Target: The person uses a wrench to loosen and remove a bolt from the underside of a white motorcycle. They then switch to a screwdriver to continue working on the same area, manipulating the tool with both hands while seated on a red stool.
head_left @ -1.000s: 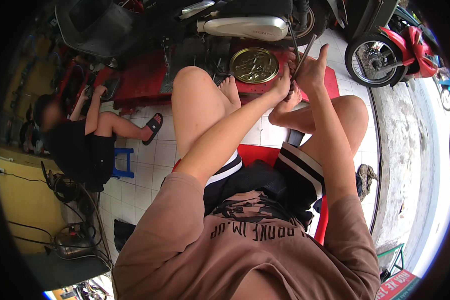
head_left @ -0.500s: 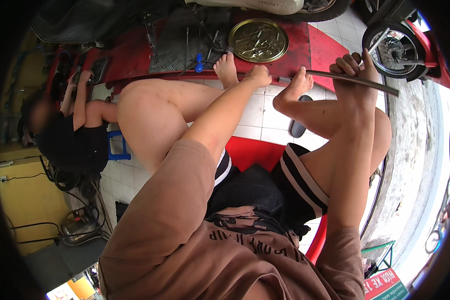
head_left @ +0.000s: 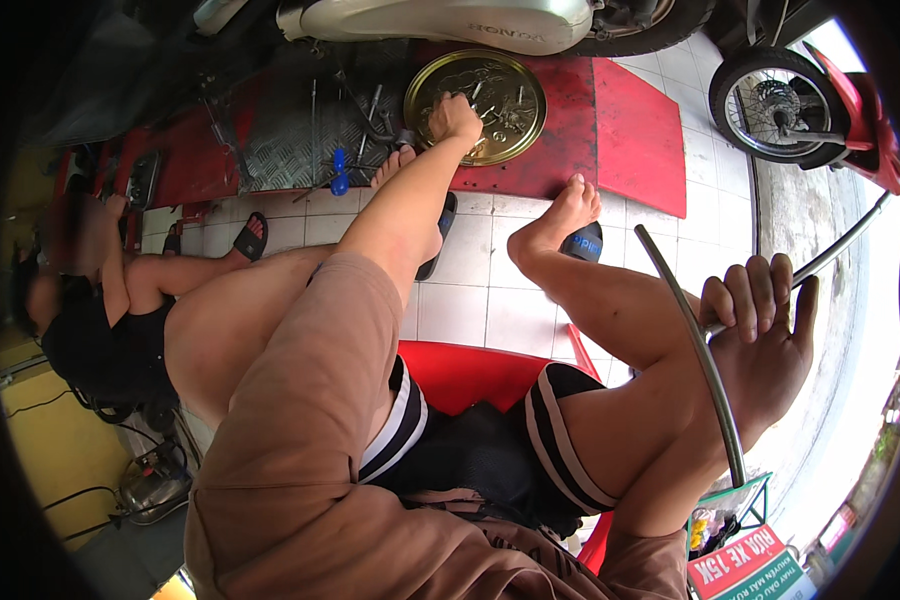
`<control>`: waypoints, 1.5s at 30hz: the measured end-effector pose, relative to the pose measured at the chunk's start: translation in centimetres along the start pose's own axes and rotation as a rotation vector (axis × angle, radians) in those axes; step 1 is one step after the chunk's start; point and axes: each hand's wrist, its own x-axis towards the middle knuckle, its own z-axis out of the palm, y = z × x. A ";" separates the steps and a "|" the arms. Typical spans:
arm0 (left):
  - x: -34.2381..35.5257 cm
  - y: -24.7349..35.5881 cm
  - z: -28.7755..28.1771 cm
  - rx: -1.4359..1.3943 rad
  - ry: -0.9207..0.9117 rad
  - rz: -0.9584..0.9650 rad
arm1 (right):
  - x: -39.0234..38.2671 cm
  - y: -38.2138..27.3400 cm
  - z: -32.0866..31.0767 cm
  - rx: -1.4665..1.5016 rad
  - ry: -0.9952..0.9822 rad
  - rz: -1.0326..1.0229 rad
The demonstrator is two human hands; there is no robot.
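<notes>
My left hand point(head_left: 456, 119) reaches over a round gold tray point(head_left: 525, 128) on the red platform. Its fingers are curled down among small metal parts point(head_left: 490, 85) in the tray; what they hold, if anything, is hidden. At the right, my right hand point(head_left: 765, 345) is closed around a T-handle wrench point(head_left: 708, 375). The crossbar of the wrench lies across the palm side, and its long shaft points away to the upper right, past the fingers.
Tools and a blue-handled screwdriver point(head_left: 339, 172) lie on the platform's ribbed plate point(head_left: 280, 150). Above stands a motorbike with a silver cover point(head_left: 440, 25); a red motorbike point(head_left: 860, 120) is at the right. A person in black point(head_left: 110, 340) sits at the left.
My left hand has moved from the platform's front edge onto the tray. My right hand has come nearer and lower, turning the wrench so its crossbar points toward me. The view has shifted.
</notes>
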 end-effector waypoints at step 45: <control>-4.2 0.4 -36.8 -2.032 -0.745 -0.379 | -0.3 12.3 2.0 -1.141 -0.099 0.194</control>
